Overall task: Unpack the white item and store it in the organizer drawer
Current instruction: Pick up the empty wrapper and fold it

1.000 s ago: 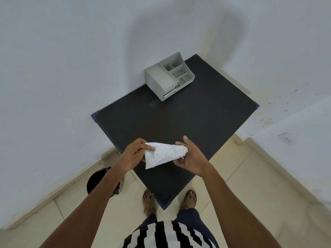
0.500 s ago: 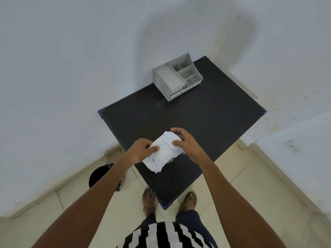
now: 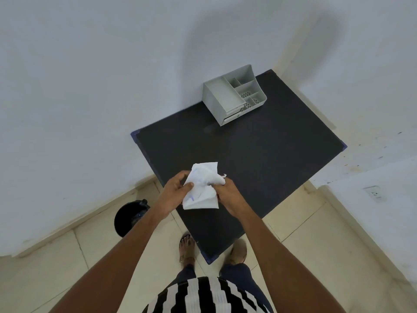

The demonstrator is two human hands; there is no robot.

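Head view, table (image 3: 282, 159): a black top stood in the corner of the white walls, its near corner between the person's feet.
Organizer: the grey organizer (image 3: 233, 96) sat at the table's far edge against the wall, open compartments on top, its drawer fronts facing the person and closed.
Arms: both forearms reached forward and met above the table's near left part.
Left hand: the left hand (image 3: 174, 192) gripped the left edge of the white package (image 3: 202, 187), thumb on top and fingers curled beneath.
Right hand: the right hand (image 3: 226, 194) was closed on the package's upper right corner, pinching a crumpled, torn-looking bit of wrapper.
Package: it was held in the air between the two hands, upright and creased, faint blue print on its face, well apart from the organizer.
Change: half a second earlier the package lay flatter and slanted between the hands; it had since been turned more upright, the right hand had closed tighter on its top corner, and the view had shifted right.
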